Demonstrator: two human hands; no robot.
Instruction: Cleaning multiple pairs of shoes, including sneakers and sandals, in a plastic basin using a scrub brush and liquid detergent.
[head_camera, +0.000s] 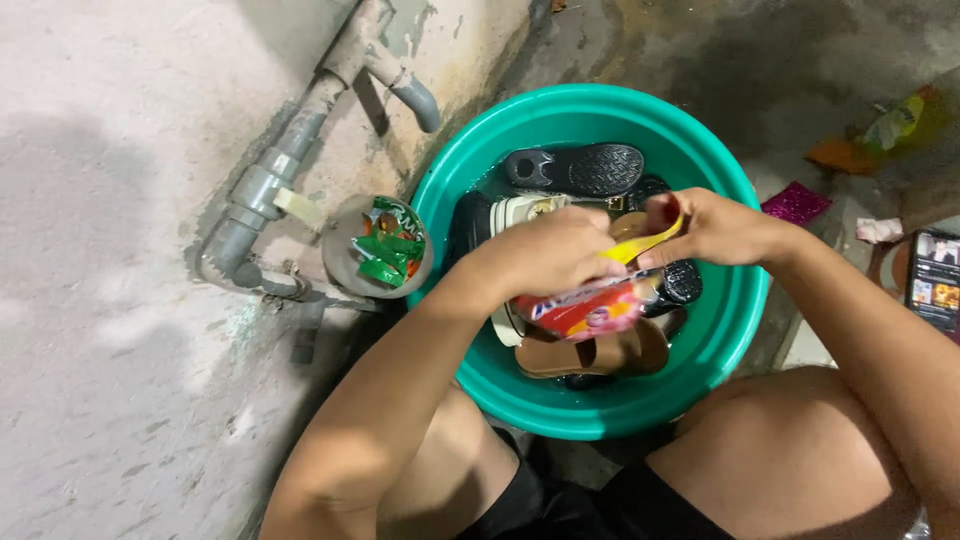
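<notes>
floor (120, 330) bare concrete, pipes along wall | green basin (735, 310) set between knees, catching spills, footwear soaking inside | left hand (545, 255) closed round red sachet (580, 312) held over basin | right hand (715, 228) pinching yellow torn strip (645, 243) at top | small bowl (345, 265) of wrappers beside | sachet contents, water level hard to make out
</notes>
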